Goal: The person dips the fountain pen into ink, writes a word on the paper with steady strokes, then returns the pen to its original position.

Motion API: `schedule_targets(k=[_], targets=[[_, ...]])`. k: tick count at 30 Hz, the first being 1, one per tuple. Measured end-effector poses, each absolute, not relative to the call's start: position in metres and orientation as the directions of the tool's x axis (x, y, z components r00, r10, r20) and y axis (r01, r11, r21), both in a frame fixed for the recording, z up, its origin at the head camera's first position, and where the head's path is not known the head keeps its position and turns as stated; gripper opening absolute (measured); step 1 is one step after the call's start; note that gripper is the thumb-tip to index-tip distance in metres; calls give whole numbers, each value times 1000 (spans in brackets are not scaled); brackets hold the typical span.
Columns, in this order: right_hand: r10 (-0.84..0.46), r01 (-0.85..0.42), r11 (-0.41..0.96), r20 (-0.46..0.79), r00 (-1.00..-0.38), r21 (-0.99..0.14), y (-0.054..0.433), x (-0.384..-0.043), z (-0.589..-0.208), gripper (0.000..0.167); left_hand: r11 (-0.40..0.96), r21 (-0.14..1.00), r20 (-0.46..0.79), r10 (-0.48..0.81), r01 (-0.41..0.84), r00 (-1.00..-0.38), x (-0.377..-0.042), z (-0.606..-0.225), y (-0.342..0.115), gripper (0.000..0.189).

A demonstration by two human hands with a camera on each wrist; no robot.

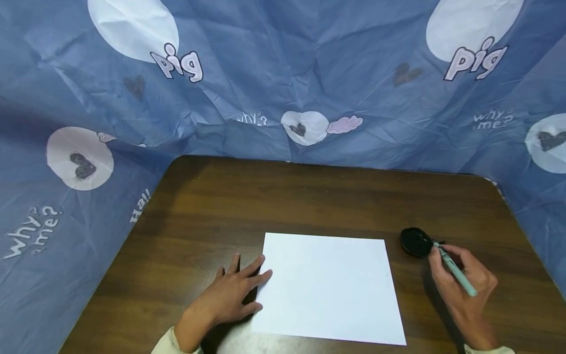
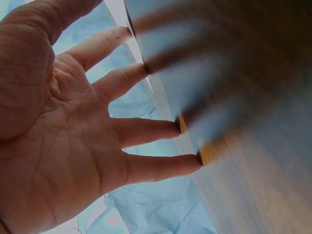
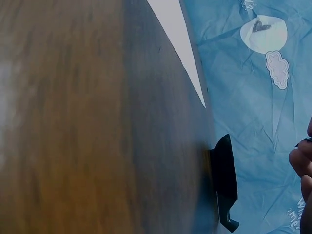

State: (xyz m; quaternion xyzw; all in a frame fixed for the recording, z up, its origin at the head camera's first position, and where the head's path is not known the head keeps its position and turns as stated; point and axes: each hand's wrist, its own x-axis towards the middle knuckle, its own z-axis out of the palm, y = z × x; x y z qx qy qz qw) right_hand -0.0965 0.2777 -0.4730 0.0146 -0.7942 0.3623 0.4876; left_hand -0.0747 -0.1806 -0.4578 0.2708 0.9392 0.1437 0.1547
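Observation:
A white sheet of paper (image 1: pixel 329 290) lies on the brown table. My left hand (image 1: pixel 232 292) rests with spread, straight fingers along its left edge. In the left wrist view the fingertips (image 2: pixel 187 164) press down beside and onto the paper's edge. My right hand (image 1: pixel 464 305) holds a light green pen (image 1: pixel 461 278) between thumb and fingers, slanted, tip end toward a small round black dish (image 1: pixel 415 242). The pen's tip overlaps the dish's right rim in the head view. In the right wrist view the dish (image 3: pixel 225 173) stands low and dark, with the right fingers (image 3: pixel 303 163) at the frame's edge.
The wooden table (image 1: pixel 309 196) has rounded far corners. A blue printed cloth (image 1: pixel 265 73) hangs behind it and at both sides, close against the table's edges. The dish stands to the right of the paper.

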Motion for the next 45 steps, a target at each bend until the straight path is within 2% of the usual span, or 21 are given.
schedule_targets(k=[6, 11, 14, 20, 28, 45], targets=[[315, -242, 765, 674, -668, -597, 282, -98, -477, 17, 804, 366, -199, 559, 468, -805, -76, -457, -181, 65], [345, -171, 748, 596, -725, -641, 278, -99, -478, 14, 812, 372, -220, 548, 450, -807, -74, -457, -181, 67], [351, -90, 755, 517, -781, -649, 277, -102, -477, 14, 812, 384, -229, 545, 440, -806, -74, -457, -180, 68], [317, 56, 797, 338, -886, -601, 280, -110, -479, 23, 812, 397, -232, 539, 427, -810, -75, -456, -177, 70], [311, 118, 804, 243, -919, -583, 283, -115, -485, 27, 815, 397, -238, 535, 422, -811, -74, -457, -178, 70], [313, 105, 809, 272, -910, -579, 284, -118, -481, 28, 811, 420, -251, 535, 407, -807, -76, -455, -180, 70]])
